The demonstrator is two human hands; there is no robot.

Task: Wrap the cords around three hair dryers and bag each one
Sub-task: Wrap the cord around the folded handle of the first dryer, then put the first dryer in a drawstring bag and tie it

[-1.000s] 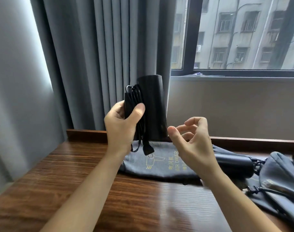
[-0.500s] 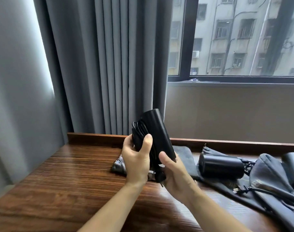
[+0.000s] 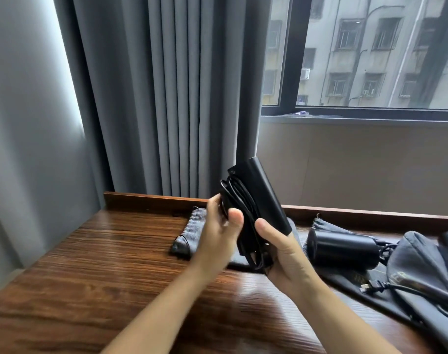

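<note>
The left hand (image 3: 219,238) curls around the wrapped cord (image 3: 239,200), its thumb pressed on the coils and the fingers behind them, blurred. The right hand (image 3: 285,254) grips the lower end of the hair dryer (image 3: 260,194), thumb laid up along its near face, fingers hidden behind. The dryer is held above the wooden table (image 3: 95,274), its long axis tilted, upper end pointing up and to the left toward the curtain (image 3: 171,93), lower end down to the right. The cord lies in loops along the dryer's left side. Behind the held dryer a grey bag (image 3: 189,235) lies flat on the table. To the right of the held dryer a second hair dryer (image 3: 342,249) lies on its side on more grey bags (image 3: 422,261), a loose plug (image 3: 368,287) in front of it.
</note>
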